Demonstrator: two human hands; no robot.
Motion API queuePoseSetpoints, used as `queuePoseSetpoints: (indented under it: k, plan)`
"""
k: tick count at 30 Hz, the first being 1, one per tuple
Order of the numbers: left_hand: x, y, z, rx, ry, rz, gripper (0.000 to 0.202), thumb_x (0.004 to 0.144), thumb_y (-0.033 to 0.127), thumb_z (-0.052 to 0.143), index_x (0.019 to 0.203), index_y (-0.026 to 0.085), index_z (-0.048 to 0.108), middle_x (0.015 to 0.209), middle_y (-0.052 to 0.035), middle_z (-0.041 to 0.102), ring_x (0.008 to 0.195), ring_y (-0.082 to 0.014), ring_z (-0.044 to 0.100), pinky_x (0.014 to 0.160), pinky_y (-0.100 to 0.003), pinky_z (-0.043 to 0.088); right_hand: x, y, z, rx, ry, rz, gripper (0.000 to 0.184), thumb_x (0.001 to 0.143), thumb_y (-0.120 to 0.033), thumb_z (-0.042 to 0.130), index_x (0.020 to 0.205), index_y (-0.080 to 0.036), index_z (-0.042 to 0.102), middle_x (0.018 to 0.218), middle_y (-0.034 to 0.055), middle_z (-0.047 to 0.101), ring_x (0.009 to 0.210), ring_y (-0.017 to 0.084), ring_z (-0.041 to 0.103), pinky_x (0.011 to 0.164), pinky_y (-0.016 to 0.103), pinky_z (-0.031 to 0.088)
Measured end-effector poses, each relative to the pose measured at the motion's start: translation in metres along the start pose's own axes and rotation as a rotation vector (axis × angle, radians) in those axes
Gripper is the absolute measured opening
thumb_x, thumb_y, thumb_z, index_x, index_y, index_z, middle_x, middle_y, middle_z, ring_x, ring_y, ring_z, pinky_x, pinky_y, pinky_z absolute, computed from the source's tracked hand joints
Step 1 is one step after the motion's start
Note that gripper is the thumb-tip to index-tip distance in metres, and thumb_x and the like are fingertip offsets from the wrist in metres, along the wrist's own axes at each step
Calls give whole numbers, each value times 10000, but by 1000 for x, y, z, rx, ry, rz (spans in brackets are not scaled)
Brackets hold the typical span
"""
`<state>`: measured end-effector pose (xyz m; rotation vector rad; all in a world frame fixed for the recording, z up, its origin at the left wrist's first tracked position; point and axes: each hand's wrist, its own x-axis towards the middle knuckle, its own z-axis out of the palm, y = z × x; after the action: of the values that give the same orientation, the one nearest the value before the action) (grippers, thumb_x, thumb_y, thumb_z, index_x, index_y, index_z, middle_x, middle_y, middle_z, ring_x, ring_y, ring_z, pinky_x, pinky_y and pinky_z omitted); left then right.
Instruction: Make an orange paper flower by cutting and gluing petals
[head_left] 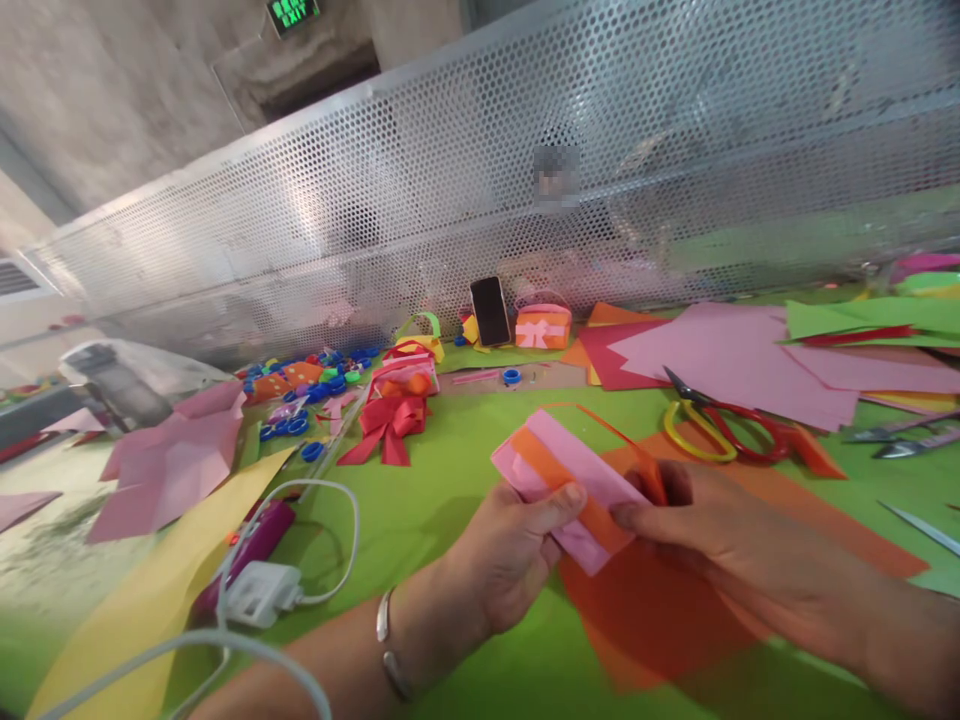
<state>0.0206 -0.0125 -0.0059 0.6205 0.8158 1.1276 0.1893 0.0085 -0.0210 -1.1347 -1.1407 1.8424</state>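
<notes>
A small pink paper box (564, 455) with an orange band (540, 462) across it is held up between my two hands. My left hand (517, 545) grips its near left side, thumb pressed on the band. At the right end, my right hand (697, 515) pinches the box between thumb and fingers. A thin orange paper strip (600, 422) loops from behind the box to the fingers of my right hand, whose tips are partly hidden. Beneath lies a sheet of orange paper (637, 625) on the green tabletop (450, 670).
Red-and-yellow-handled scissors (720, 425) lie right, near pink paper sheets (720, 360). A red bow (390, 425), a phone (490, 312) and an orange bag-shaped paper piece (542, 328) are farther back. A white charger (262, 592) with its cable lies left. A perforated metal screen (450, 190) stands behind.
</notes>
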Motion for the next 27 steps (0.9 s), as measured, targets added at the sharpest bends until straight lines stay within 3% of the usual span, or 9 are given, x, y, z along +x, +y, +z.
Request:
queuePoseSetpoints:
  k: [5,11,16,20,23,27]
  plan:
    - [3,0,-2,-26,35,-10,352,582,235,892,852,106,707,810,-79,740,896,-234,693,934,-362,508,-3,-1,-1,0,-51,29,350,669,-506,804,776,-227,621,756,28,690,708,213,662,655,341,560]
    - [3,1,-2,-47,-4,-46,333,645,173,843,935,99,697,918,-114,740,1017,-261,669,981,-377,483,-1,0,-1,91,-43,57,305,675,-446,822,793,-229,643,695,15,667,642,200,642,656,367,568]
    - [1,0,0,-49,-29,-47,343,645,202,853,926,89,693,887,-112,734,976,-254,676,968,-371,490,0,3,0,48,-51,54,384,653,-509,823,821,-221,631,716,10,666,680,200,647,641,337,542]
    - [3,0,-1,-93,58,-41,314,642,199,858,884,106,681,883,-90,724,884,-211,676,911,-339,508,-2,-1,2,40,-58,24,429,651,-516,823,878,-213,620,815,31,689,750,209,658,693,340,536]
    - [4,3,-4,-127,104,-31,327,616,195,875,864,117,677,868,-77,717,828,-179,665,849,-299,513,-2,-4,0,-51,-57,-5,407,691,-514,785,910,-215,616,903,47,688,830,237,659,726,355,524]
    - [9,16,-10,-62,154,30,397,582,304,898,851,122,668,803,-46,693,720,-147,639,741,-282,515,3,-5,-10,-293,46,-152,278,755,-478,701,871,-235,631,826,21,658,844,246,625,739,358,492]
